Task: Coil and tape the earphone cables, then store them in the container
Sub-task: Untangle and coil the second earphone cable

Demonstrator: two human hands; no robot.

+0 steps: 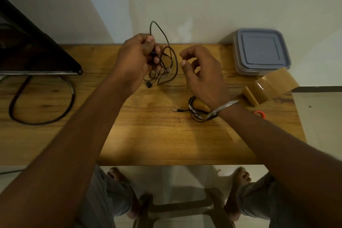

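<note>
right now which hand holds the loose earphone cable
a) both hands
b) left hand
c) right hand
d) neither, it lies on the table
B: the left hand grips the earphone cable, while the right hand hovers open beside it, holding nothing.

Dim warm light, soft shadows, wide-angle bending (strongest at edges), slight blur.

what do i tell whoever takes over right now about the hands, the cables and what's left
Left hand grips the tangled dark brown earphone cable above the wooden table; right hand open, empty, beside it.
Black earphone cable lies coiled on the table by the right wrist; taped or not, unclear.
Square plastic container, grey lid on, and brown tape roll at far right.
Left: coil and tape brown cable, open container, store both.
</note>
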